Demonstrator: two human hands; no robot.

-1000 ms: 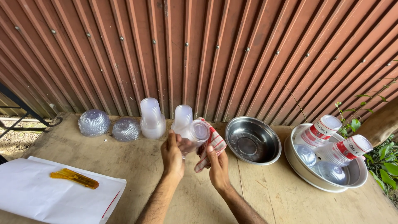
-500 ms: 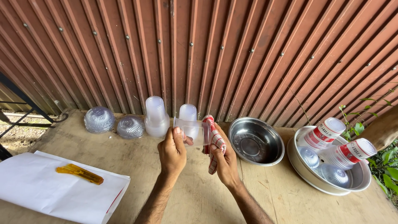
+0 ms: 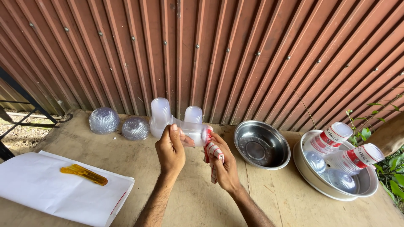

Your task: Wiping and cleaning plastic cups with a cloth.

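Clear plastic cup [image 3: 191,131] held between both hands [image 3: 198,155].

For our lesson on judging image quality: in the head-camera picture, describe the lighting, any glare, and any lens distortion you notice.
Head view: soft, even daylight, with only faint shadows on the wooden table. Bright glare falls on the white paper and the steel bowl. The wide lens fans the corrugated wall ribs outward. The left hand, right hand and clear cup are sharp.

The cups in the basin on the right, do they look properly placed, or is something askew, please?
Two red-and-white cups lie tipped on their sides in the right basin, unlike the upright clear stacks by the wall.
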